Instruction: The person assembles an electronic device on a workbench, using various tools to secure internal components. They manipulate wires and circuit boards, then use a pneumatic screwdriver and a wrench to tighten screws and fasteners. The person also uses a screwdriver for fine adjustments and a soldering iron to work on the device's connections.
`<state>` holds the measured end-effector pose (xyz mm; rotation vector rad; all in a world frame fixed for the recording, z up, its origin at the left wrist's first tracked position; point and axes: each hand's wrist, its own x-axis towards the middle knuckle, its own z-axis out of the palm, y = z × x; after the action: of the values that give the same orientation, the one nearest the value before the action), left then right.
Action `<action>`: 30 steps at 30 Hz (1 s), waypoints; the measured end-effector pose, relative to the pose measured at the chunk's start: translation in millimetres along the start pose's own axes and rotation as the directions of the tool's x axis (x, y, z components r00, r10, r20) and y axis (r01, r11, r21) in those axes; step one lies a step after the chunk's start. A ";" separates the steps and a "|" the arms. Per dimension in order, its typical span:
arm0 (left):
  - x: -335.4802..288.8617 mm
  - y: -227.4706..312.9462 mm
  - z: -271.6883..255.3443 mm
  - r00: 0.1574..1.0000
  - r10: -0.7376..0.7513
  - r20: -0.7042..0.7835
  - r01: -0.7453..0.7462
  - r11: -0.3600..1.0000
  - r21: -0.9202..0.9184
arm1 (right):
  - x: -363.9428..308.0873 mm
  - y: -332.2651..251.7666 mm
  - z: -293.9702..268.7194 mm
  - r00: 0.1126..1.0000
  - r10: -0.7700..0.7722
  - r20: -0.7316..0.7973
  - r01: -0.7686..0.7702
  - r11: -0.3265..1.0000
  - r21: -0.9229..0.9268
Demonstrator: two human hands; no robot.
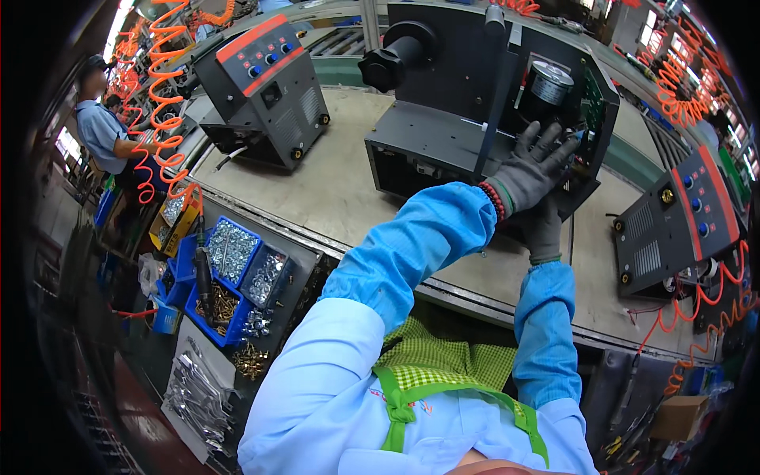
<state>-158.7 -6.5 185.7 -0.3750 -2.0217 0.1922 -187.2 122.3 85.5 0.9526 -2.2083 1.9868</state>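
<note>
A: Open machine point(459, 119), where?
B: Mid-bench, set back from the metal front edge point(467, 298). Wide strip of bench top point(342, 142) to its left, up to the left machine point(297, 103); narrower gap before the right machine point(673, 226).
A: Hands?
B: Gloved left hand point(532, 170) at the opening, below the metal-topped cylinder point(552, 79); fingers spread apart. Right hand point(543, 229) just beneath, by the casing's lower edge; fingers hidden, can't tell their state.
</note>
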 end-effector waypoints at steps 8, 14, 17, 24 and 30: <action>-12.2 -3.5 -2.2 0.997 0.066 0.032 -0.063 0.994 -0.089 | -2.6 46.4 -11.7 0.981 -0.170 0.097 0.188 0.678 -0.710; -10.6 -1.4 -7.2 0.994 0.054 0.098 -0.042 0.992 -0.122 | 16.2 42.3 0.7 0.941 -0.329 0.079 0.250 0.517 -0.818; -11.3 -0.1 -7.3 0.988 0.051 0.145 -0.027 0.986 -0.162 | 18.2 42.9 1.0 0.934 -0.341 0.103 0.272 0.494 -0.826; -7.9 1.8 -4.7 0.992 0.050 0.113 -0.027 0.980 -0.198 | 22.1 43.4 0.2 0.927 -0.352 0.129 0.291 0.457 -0.840; -10.0 0.9 -3.7 0.997 0.028 0.072 -0.014 0.981 -0.193 | 19.6 42.4 0.5 0.922 -0.358 0.144 0.304 0.445 -0.842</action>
<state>-151.0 -9.3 178.8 -0.5178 -2.1168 0.0230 -221.8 113.8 55.4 0.9930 -2.2622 0.5318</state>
